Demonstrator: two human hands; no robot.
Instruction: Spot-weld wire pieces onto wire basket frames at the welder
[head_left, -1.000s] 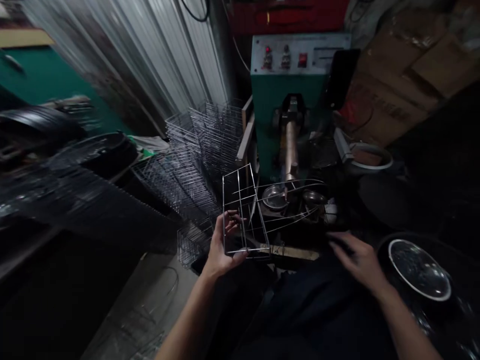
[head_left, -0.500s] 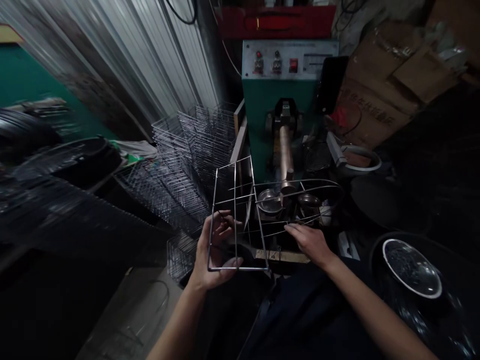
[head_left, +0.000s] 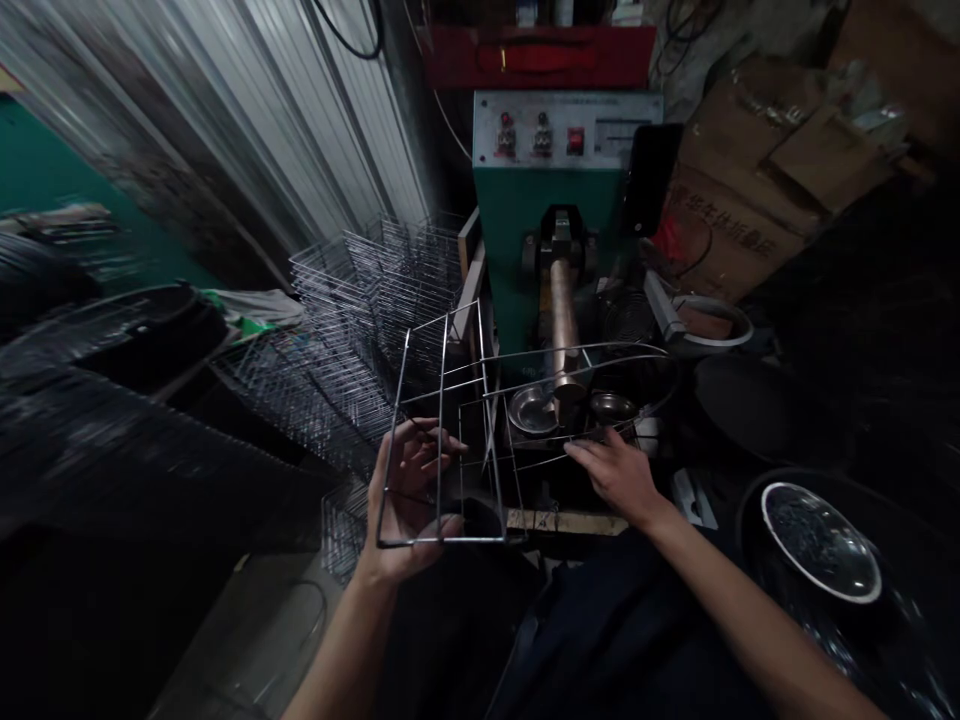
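A bent metal wire rack (head_left: 472,541) is held up in front of me, its open-barred face toward me and long looped wires running off to the right. My left hand (head_left: 409,490) is closed around its left side, with fingers behind the bars and the thumb near the bottom bar. My right hand (head_left: 619,478) pinches the lower wires toward the right end. Behind the looped wires, a thick copper-coloured rod (head_left: 564,320) points from a green machine (head_left: 502,230) toward me. The rack's wires overlap the rod's lower end in view; contact cannot be made out.
Stacked wire grids (head_left: 360,300) stand at the left of the machine. Small metal bowls (head_left: 532,410) sit under the rod. On the right are cardboard boxes (head_left: 750,210) and a round white-rimmed dish (head_left: 821,545) of small pieces. A red toolbox (head_left: 540,58) lies above the control panel.
The rack and my left hand have shifted slightly left, and the rack has turned a little, showing more of its depth. My right hand stays at the lower wires. The view has shifted slightly.
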